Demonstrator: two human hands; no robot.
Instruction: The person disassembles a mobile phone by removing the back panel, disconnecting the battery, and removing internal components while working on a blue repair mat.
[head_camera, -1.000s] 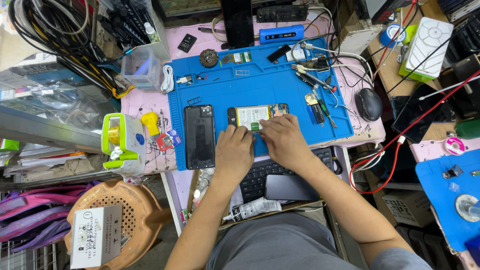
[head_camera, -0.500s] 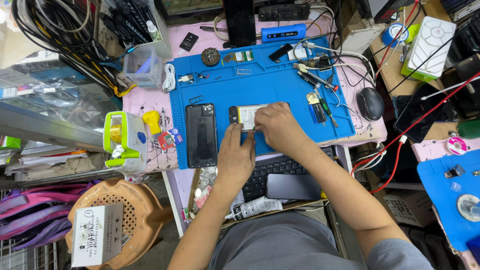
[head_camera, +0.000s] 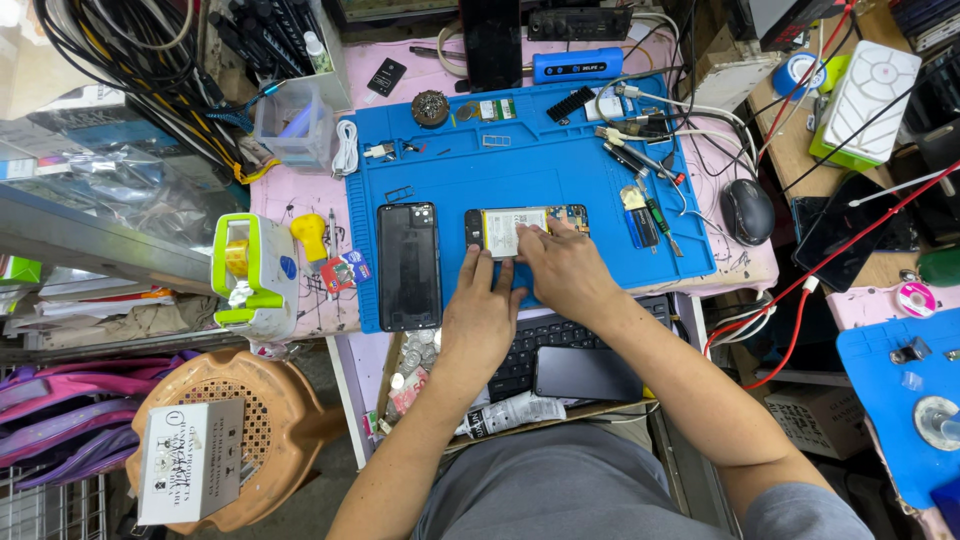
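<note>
The opened black smartphone with its white-labelled battery (head_camera: 520, 229) lies on your blue rubber work mat (head_camera: 450, 170). Your right hand (head_camera: 562, 268) presses its fingertips on the battery, your left hand (head_camera: 482, 320) lies flat with fingers together beside it. A glossy black back cover (head_camera: 408, 265) rests just left; a white printed carton (head_camera: 188, 462) sits on the brown perforated plastic stool (head_camera: 265, 415).

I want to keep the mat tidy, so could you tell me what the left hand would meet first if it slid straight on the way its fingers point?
The left hand points up the mat, fingertips at the opened phone, so it would likely meet that first.
</note>
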